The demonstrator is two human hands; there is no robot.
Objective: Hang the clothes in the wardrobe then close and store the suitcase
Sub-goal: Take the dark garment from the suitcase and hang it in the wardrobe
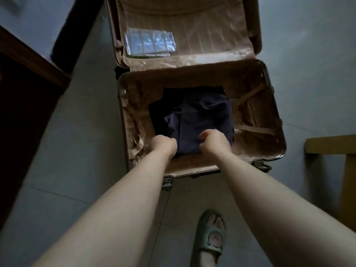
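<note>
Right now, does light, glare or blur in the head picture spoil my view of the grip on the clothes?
Head view: dim, so the navy clothes read as one dark mass; glare only on the plastic packet in the lid; wide-angle bending bows the suitcase rim; the wooden furniture at right is smeared. The left hand and right hand show clearly, fingers curled on them.

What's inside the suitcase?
Dark blue clothes, gripped by the left hand and right hand, lie in the near half; a plastic packet lies in the far half. Anything under the clothes is covered.
</note>
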